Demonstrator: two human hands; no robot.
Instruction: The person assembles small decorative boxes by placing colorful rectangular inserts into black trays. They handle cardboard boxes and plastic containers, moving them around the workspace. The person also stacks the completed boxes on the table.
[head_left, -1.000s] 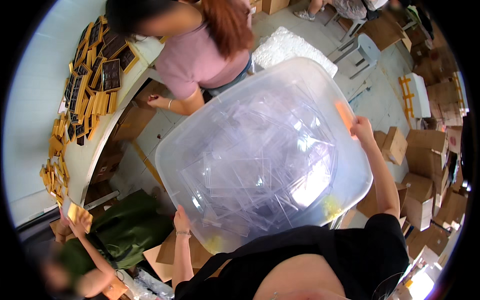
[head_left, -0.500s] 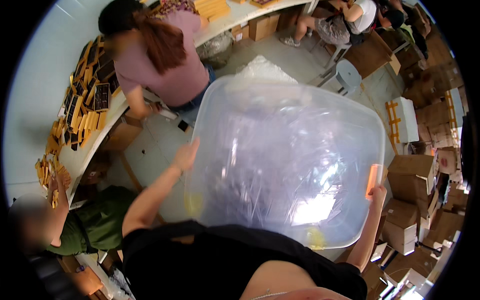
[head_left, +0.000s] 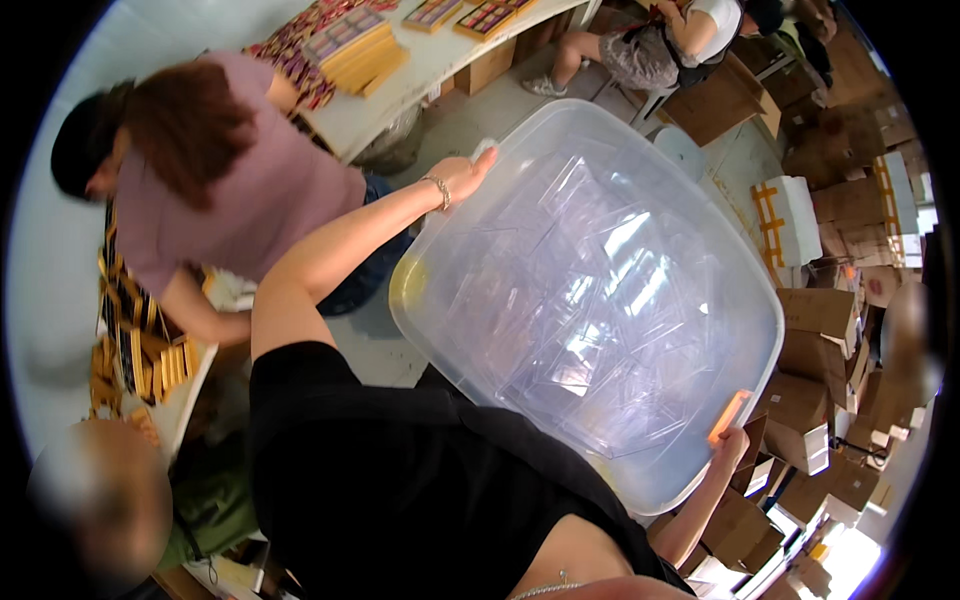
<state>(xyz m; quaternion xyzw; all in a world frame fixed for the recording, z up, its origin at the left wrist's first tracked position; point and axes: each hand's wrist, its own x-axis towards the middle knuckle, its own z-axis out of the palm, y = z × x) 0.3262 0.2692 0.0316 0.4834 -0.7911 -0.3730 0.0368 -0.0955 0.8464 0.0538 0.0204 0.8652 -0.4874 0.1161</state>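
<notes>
A large translucent plastic storage bin (head_left: 410, 300) is held up in front of me, tilted with its far left corner turned away. Inside lie many thin clear plastic pieces (head_left: 600, 300), flat and sharp-edged, heaped in a loose pile that catches the light. My left hand (head_left: 465, 182), with a bracelet at the wrist, grips the bin's far left side; its fingertips are partly hidden by the wall. At the near right side my right hand (head_left: 731, 446) is closed on the bin's orange handle (head_left: 729, 417).
A person in a pink shirt (head_left: 270, 180) bends over the long white table (head_left: 440, 55) close to my left arm. Another person (head_left: 215, 510) is at the lower left. Cardboard boxes (head_left: 800, 395) crowd the right. A stool (head_left: 680, 150) stands beyond the bin.
The bin has turned clockwise, my left hand swinging forward with it and my right hand coming nearer. The person in pink now leans farther left. The clear pieces show more sharply.
</notes>
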